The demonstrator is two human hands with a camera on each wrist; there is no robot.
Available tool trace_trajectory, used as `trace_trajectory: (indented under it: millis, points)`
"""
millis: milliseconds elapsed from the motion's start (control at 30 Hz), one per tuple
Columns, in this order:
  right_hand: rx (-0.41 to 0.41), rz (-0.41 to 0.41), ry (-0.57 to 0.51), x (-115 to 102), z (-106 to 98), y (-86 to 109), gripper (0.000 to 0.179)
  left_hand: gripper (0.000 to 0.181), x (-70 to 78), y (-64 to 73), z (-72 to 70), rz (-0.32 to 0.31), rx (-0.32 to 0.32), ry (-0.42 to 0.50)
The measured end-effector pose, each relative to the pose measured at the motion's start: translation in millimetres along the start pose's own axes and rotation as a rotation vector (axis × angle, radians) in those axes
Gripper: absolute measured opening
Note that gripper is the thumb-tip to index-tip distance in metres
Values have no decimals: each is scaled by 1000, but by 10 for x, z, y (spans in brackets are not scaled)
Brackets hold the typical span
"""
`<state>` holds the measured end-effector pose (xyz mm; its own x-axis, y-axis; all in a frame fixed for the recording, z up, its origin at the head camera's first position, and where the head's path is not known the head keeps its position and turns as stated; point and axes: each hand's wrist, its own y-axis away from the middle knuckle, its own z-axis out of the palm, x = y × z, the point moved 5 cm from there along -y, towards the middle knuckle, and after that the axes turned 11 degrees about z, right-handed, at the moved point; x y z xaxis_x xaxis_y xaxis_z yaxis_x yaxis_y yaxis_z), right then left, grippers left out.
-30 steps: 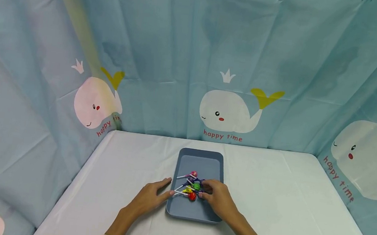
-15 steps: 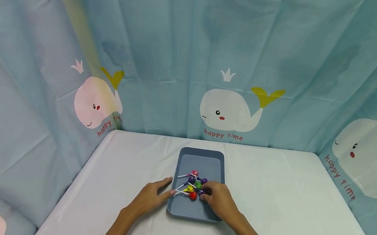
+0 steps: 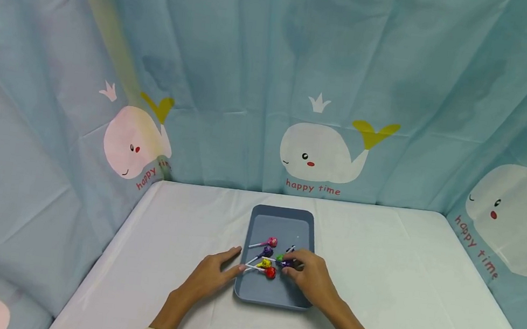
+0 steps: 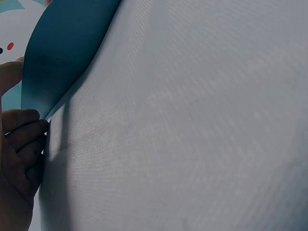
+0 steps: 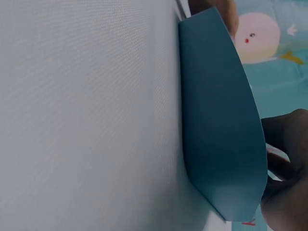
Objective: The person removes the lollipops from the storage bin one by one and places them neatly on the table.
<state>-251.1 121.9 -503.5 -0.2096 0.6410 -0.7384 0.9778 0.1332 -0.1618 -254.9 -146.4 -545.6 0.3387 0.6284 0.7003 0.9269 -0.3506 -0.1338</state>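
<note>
A blue-grey rectangular tray (image 3: 273,296) holds several lollipops. My left hand (image 3: 209,275) holds the tray's left side, thumb over the rim and fingers along the outer wall (image 4: 62,53). My right hand (image 3: 313,278) is over the tray's right side and pinches a dark purple lollipop (image 3: 287,263) between thumb and forefinger; the fingers partly hide it. Close beside it lies a green lollipop (image 3: 279,259). To the left are a pink lollipop (image 3: 272,241), another purple lollipop (image 3: 267,251), a yellow lollipop (image 3: 264,263) and a red lollipop (image 3: 270,273), their white sticks pointing left.
The tray stands on a table with a white cloth (image 3: 379,264). Behind it and at both sides hangs a blue curtain (image 3: 234,74) printed with whales. In the right wrist view, the tray's wall (image 5: 216,110) hides the lollipops.
My right hand's fingers have shifted slightly right with the dark purple lollipop, which has turned and drawn away from the group. The left hand stays at the tray's rim.
</note>
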Motion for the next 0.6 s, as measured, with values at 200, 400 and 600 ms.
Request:
trace_trajectory:
  millis: [200, 400, 600]
  points:
    - [37, 31, -66, 35, -78, 27, 31, 78, 8, -1, -4, 12, 5, 3]
    - [57, 59, -105, 85, -177, 41, 31, 79, 8, -1, -2, 6, 1, 10]
    - [89, 41, -122, 127, -276, 51, 31, 77, 5, 1, -8, 12, 9, 18]
